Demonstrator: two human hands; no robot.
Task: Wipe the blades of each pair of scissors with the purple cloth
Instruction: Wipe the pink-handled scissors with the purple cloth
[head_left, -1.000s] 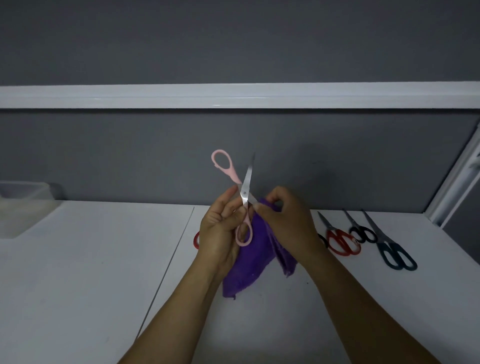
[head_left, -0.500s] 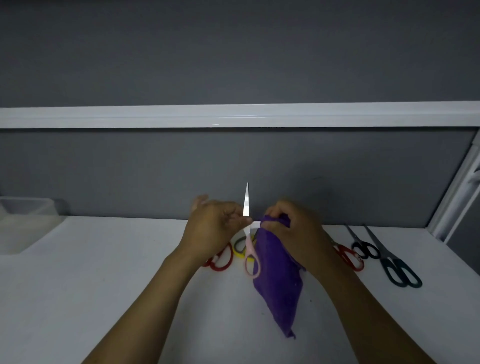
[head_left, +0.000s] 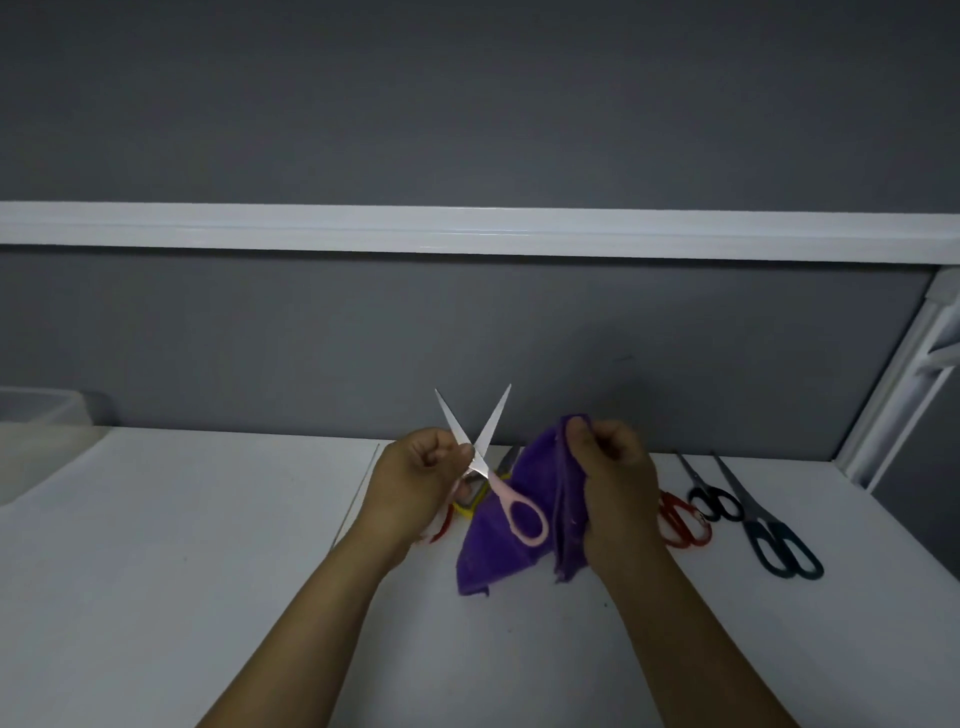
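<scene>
Above the middle of a white tabletop (head_left: 208, 545), before a grey partition wall (head_left: 467, 322): pink plastic-handled scissors (head_left: 480, 467) with bright steel blades, raised clear of the surface in the left hand (head_left: 415, 483). Left fingers curled tight near the pivot, apparently round one handle hidden in the fist. Other handle loop free, slanting down and right. Blades splayed wide in a V, both tips up toward the wall, one leaning left, one right; long axis near upright. Probably opened so as to bare each inner blade face for wiping.

Just beside, to the right: a soft purple cloth (head_left: 493, 556), pinched at its top fold between thumb and curled fingers of the right hand (head_left: 613, 488), draped down to about table level. Apart from the blades, not yet on them; likely bunched as a thick pad against the sharp edges.

Flat on the table: yellow-handled scissors (head_left: 467, 509) and red-handled scissors (head_left: 441, 527), partly hidden behind the left hand. Further right, a second red pair (head_left: 675, 519), a small black pair (head_left: 711, 499) and a large dark teal pair (head_left: 761, 527), tips toward the wall.
</scene>
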